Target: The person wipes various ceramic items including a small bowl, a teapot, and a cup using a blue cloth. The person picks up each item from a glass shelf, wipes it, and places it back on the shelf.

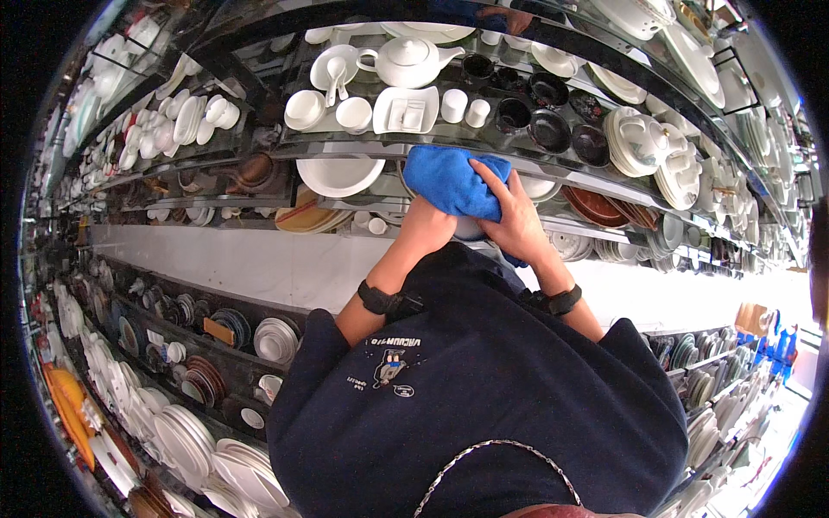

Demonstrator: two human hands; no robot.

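Observation:
A bright blue cloth [447, 181] is bunched up in front of my chest, close to the front edge of a glass shelf. My left hand [431, 223] reaches into it from below, and the cloth hides the fingers. With fingers spread over the cloth's right side, my right hand [518, 217] grips it. Just under the cloth, between my wrists, a pale rounded surface [469, 228] shows; I cannot tell what it is. Whether a dish is wrapped inside the cloth is hidden.
The shelf ahead holds a white teapot [408, 63], a square white dish [406, 111], white cups [354, 114] and several black bowls [549, 131]. A lidded white dish stack [638, 142] stands to the right. A large white bowl [340, 176] sits one level lower. Crockery shelves [239, 388] also rise behind me.

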